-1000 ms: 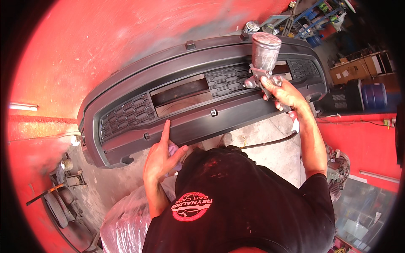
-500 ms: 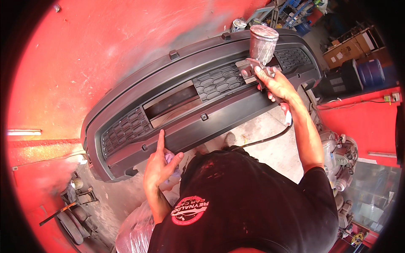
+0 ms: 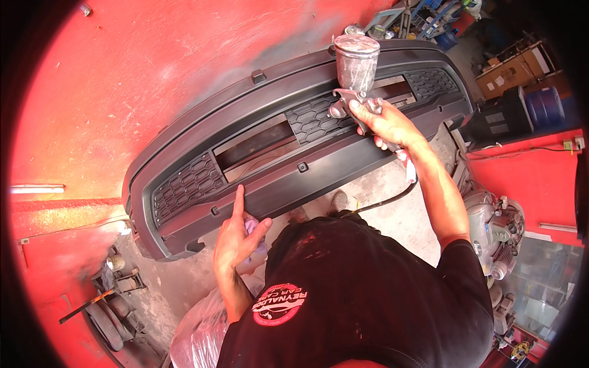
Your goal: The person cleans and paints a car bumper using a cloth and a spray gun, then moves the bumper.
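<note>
Spray gun [image 3: 357,78]: the unit was in the right grip [image 3: 391,126], which was clamped around its handle; its cup stood above the grip and the hose [image 3: 392,200] trailed below. The body was probably rigid metal, likely top-heavy under the cup, possibly slippery with residue. The handle was judged the correct hold. The bumper [image 3: 350,162] lay beyond the grip, presumably stiff, its face easily marred. The left grip [image 3: 236,240] pointed its index finger toward the bumper, other fingers apparently closed on a lilac cloth [image 3: 250,226]. Relative to the earlier frame, the gun had shifted leftward along the bumper; the left grip had kept its pose.
</note>
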Motion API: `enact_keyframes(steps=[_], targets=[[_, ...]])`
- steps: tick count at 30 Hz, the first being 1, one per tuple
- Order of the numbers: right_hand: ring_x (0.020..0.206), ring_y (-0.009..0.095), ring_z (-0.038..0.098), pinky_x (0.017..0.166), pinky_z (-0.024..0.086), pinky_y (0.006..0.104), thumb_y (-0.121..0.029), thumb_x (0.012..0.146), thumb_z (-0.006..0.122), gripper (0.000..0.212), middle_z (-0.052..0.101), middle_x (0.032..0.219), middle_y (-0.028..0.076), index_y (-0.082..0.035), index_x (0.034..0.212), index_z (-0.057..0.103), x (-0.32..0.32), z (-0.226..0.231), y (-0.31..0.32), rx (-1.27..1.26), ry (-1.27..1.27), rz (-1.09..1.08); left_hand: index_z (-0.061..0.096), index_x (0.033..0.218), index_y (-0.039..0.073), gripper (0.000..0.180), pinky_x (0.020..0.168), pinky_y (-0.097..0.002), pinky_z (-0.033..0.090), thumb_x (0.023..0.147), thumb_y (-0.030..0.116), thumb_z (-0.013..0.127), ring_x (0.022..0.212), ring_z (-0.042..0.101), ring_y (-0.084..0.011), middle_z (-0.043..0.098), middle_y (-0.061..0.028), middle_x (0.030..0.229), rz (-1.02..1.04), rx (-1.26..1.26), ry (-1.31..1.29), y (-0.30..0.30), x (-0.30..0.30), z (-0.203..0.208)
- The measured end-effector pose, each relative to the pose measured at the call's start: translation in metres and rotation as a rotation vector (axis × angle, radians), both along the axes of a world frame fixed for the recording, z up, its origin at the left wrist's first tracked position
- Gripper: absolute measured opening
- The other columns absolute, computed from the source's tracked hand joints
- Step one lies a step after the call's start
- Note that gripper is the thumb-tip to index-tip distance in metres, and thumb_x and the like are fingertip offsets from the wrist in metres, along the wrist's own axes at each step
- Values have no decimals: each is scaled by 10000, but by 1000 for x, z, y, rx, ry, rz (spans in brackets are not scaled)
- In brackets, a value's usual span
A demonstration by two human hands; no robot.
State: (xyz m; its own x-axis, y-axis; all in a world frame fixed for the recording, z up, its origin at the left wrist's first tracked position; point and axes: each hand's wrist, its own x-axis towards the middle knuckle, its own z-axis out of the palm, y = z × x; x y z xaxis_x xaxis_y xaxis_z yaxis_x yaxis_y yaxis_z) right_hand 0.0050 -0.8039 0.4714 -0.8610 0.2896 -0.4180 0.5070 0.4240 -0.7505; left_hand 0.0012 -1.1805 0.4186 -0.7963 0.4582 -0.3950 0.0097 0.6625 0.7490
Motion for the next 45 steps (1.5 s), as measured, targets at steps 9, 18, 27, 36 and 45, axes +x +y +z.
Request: enact_keyframes(steps=[9, 18, 27, 36, 45], targets=[[475, 104, 479, 426, 394, 294, -744, 858, 526, 670, 580, 744, -4, -84, 913, 627, -14, -7, -23, 79, -59, 84, 157, 1547, -2, 970, 706, -362, 519, 849, 350, 733, 692, 681, -275, 671, -140, 753, -19, 32, 47, -2, 0, -4], [501, 128, 508, 471, 443, 309, -737, 861, 530, 672, 585, 743, 20, -133, 1118, 672, -24, 8, -42, 100, -154, 190, 150, 1550, 6, 978, 722, -368, 523, 850, 362, 734, 708, 687, -291, 683, -159, 774, -26, 38, 38, -3, -1, -5], [513, 143, 514, 518, 443, 357, -658, 914, 518, 555, 550, 612, 52, -330, 1356, 585, -25, 11, -55, 159, -96, 201, 144, 1548, -2, 980, 726, -368, 524, 851, 354, 733, 700, 682, -288, 684, -158, 766, -31, 49, 28, -4, -2, -4], [826, 310, 665, 786, 485, 434, -694, 887, 525, 576, 668, 761, 151, -251, 1222, 678, -29, 10, -60, 216, -80, 120, 155, 1549, 6, 964, 707, -361, 521, 846, 318, 736, 681, 671, -264, 670, -142, 757, -49, 41, 39, -4, -3, -4], [501, 134, 572, 494, 451, 318, -729, 848, 553, 670, 580, 584, 66, -117, 1065, 717, -17, -8, 1, 110, 54, -125, 160, 1562, 51, 953, 661, -326, 525, 847, 277, 749, 641, 668, -198, 675, -97, 748, 28, 59, 42, 6, 2, -4]])
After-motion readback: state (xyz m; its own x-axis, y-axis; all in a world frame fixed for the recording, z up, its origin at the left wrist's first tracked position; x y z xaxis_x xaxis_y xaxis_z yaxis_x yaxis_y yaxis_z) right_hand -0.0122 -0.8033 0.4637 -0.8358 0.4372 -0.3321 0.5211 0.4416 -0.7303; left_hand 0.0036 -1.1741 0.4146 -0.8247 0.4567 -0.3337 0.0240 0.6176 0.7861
